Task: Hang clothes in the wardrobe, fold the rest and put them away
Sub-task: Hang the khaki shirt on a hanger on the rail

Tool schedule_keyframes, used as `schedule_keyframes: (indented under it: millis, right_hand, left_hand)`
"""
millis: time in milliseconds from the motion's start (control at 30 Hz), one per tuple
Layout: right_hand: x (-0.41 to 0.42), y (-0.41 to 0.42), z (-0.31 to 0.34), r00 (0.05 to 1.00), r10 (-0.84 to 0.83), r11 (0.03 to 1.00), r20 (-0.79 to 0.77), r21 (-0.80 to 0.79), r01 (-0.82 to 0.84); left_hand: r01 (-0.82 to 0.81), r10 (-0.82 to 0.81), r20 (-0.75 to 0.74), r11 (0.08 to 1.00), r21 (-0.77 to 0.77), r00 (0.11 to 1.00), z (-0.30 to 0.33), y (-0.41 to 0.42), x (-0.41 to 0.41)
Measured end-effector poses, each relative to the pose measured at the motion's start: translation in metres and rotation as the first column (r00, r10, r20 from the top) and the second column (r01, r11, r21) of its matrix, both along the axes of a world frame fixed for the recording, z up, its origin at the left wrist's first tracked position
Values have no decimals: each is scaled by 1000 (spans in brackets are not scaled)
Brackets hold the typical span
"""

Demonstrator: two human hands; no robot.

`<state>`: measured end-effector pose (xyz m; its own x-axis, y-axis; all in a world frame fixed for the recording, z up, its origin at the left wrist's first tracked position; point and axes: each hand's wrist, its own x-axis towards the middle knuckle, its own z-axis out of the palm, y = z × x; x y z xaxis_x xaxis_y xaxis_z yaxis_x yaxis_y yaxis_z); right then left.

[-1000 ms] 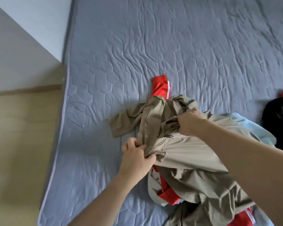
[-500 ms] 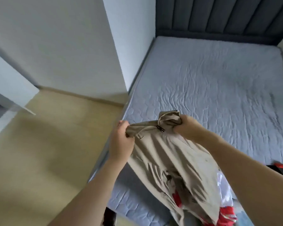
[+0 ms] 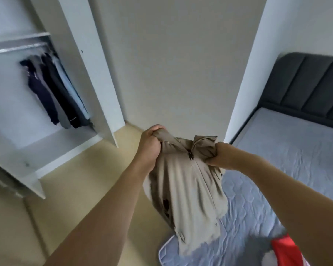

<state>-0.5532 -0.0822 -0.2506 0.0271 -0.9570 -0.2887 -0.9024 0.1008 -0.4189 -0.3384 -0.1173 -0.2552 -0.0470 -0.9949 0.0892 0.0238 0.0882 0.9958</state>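
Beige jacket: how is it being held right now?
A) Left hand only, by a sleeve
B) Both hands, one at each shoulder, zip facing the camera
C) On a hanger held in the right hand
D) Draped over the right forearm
B: the left hand and the right hand each grip a shoulder of the beige jacket, which hangs down between them with its zip in view.
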Motion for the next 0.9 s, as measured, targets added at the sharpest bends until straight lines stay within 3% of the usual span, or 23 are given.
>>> schedule_keyframes:
  millis: [100,200,367,600,767,900]
  right_hand:
    - [62,-46,17,992,46,996,-122,-73,-55]
    - [121,-87,25,992,112,979,-61,-163,-121]
    - [212,-145,35,965,159,984,208,50,-172]
    - [323,-233,37,890,195,929,413,212,-302]
    - [388,-314,36,806,244,892,539,201,-404]
    - [439,-376,38,791,358,857,496,163,-490]
  left_hand:
    - [-2,3,20,999,-42,1000,21,-35,68]
    - [-33,40,85,995,-89,996,34,-66,131]
    - [-156,168,93,979,-129,981,52,-108,221]
    - [-294,299,74,953,-72,951,62,-182,324]
    - [-420,432,161,901,-103,887,59,-231,391]
    - [-513,519,192,854,-85,833,64,-277,435]
